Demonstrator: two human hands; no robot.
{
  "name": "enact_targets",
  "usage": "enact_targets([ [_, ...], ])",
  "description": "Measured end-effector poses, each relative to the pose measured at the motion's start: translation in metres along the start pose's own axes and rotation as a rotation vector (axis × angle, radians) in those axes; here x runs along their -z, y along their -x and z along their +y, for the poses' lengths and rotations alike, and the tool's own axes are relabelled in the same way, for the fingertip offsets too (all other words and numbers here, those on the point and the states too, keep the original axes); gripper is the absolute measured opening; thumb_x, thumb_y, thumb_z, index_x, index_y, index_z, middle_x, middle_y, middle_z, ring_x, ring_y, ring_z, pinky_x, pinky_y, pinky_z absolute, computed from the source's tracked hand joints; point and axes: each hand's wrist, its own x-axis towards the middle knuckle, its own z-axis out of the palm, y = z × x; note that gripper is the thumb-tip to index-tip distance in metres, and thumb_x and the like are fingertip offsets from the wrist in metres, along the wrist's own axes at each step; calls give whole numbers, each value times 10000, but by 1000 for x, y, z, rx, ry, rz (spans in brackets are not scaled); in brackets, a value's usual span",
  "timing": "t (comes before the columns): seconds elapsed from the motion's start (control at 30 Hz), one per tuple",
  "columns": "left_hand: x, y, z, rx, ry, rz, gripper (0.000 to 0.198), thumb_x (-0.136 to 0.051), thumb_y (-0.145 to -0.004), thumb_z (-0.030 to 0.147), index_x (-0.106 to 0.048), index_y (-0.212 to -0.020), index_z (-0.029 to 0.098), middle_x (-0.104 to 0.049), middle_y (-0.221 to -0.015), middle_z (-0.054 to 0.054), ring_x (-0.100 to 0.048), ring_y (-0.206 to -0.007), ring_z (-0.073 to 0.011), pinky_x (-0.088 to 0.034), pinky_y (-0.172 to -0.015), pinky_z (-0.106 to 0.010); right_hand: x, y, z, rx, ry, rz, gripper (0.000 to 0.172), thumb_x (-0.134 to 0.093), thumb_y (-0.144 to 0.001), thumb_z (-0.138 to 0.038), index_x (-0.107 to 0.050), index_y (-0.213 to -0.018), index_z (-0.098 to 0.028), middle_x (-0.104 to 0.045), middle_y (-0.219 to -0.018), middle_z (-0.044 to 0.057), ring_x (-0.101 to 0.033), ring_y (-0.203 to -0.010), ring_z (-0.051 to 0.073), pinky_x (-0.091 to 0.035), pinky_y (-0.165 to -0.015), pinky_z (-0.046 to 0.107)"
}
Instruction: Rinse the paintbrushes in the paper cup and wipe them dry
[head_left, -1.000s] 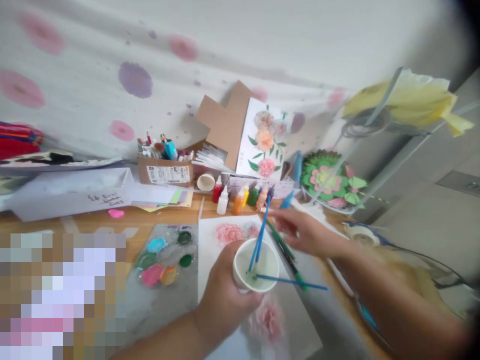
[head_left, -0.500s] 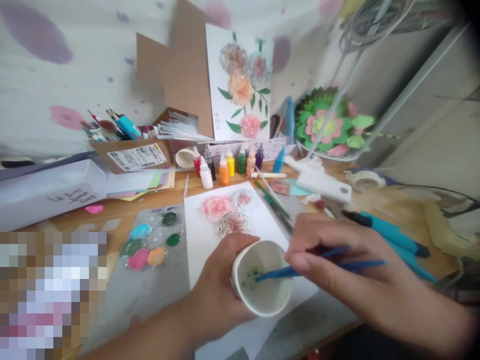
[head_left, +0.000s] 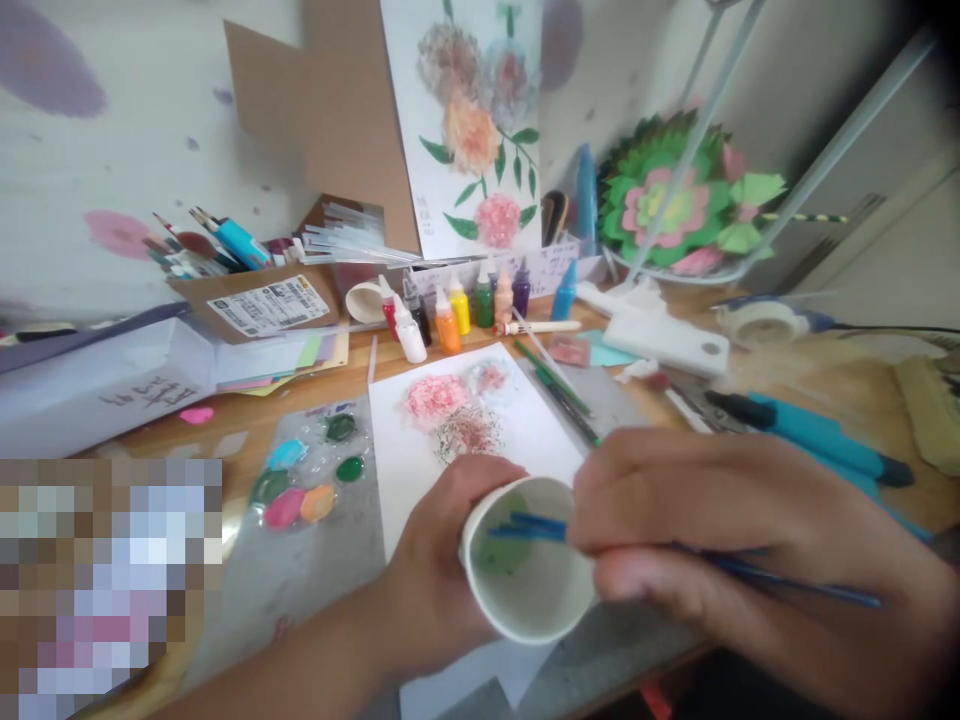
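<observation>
A paper cup (head_left: 529, 585) is gripped, tilted, by the closed left hand (head_left: 439, 570) above the painted sheet (head_left: 480, 430) on the tabletop (head_left: 247, 430). Blue brushes (head_left: 525, 527) are pinched in the closed right hand (head_left: 705, 540), tips inside the cup. The cup is best kept steady and the brushes swirled gently, so that nothing spills onto the sheet.

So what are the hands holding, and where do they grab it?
The left hand wraps the paper cup around its side. The right hand pinches the blue brushes along their handles, tips inside the cup.

Paint bottles (head_left: 450, 315) and loose pens (head_left: 559, 390) crowd the far edge (grey sheet (head_left: 315, 570) left lies open).
</observation>
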Motion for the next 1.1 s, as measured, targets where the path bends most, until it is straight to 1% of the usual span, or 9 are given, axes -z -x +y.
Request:
enact_targets([
  [0.1, 2, 0, 0, -14, -12, -4, 705, -856, -587, 303, -492, -1190, 326, -633, -1098, -24, -650, -978, -229, -556, -808, -351, 0, -2, -4, -89, 51, -23, 96, -591, -916, -203, -623, -826, -204, -617, -800, -16, -579, -688, 92, -434, -602, 207],
  [0.2, 3, -1, 1, -47, -34, -23, 693, -846, -598, 283, -496, -1195, 325, -635, -1087, -31, -652, -966, -239, -559, -790, -362, -2, -3, -5, -50, 11, -88, 153, -561, -938, -233, -604, -798, -187, -586, -760, -22, -551, -658, 76, -412, -573, 195],
  [0.37, 1, 0, 0, 2, -3, 0, 709, -846, -604, 287, -473, -1206, 335, -631, -1110, -27, -644, -1013, -241, -561, -816, -365, -8, -4, 0, 6, 51, 8, 173, -513, -963, -240, -622, -842, -183, -598, -775, -6, -558, -636, 79, -400, -537, 208],
  [0.57, 1, 0, 0, 5, 5, -18, 704, -846, -603, 272, -477, -1200, 334, -634, -1104, -26, -643, -1017, -247, -563, -815, -373, -2, -2, -6, -18, 81, -44, 168, -534, -953, -270, -620, -828, -199, -622, -830, 7, -585, -706, 105, -429, -588, 217],
  [0.63, 1, 0, 0, 0, 3, 0, 706, -849, -597, 270, -480, -1196, 327, -636, -1098, -29, -647, -1000, -246, -563, -813, -378, -1, -3, -9, -68, 112, -49, 172, -534, -953, -247, -608, -806, -195, -604, -804, -7, -561, -669, 89, -412, -577, 214],
  [0.73, 1, 0, 0, 9, 2, -21, 692, -839, -604, 256, -483, -1194, 324, -643, -1094, -30, -654, -983, -246, -569, -786, -370, -2, -4, -10, -32, 73, -77, 204, -535, -955, -247, -581, -766, -187, -572, -741, -29, -545, -655, 71, -400, -576, 196],
  [0.87, 1, 1, 0, -3, -33, 9, 699, -834, -608, 259, -472, -1202, 325, -646, -1106, -38, -657, -988, -260, -569, -805, -398, -5, -6, -10, -73, 106, 8, 195, -535, -958, -246, -585, -776, -193, -581, -756, -31, -546, -653, 67, -413, -585, 192],
  [0.93, 1, 1, -1, -6, -50, 2, 696, -837, -602, 261, -477, -1194, 318, -647, -1095, -41, -662, -969, -261, -574, -787, -396, -5, -7, -11, -106, 84, -5, 225, -547, -953, -263, -555, -737, -201, -555, -701, -50, -523, -607, 56, -402, -558, 188],
  [1.1, 0, 0, -2, -10, -40, 30, 688, -839, -611, 279, -481, -1196, 330, -637, -1105, -36, -652, -985, -253, -568, -804, -399, -4, -9, -11, -50, 144, 1, 180, -519, -962, -239, -581, -798, -201, -585, -750, -23, -538, -641, 81, -405, -554, 215],
])
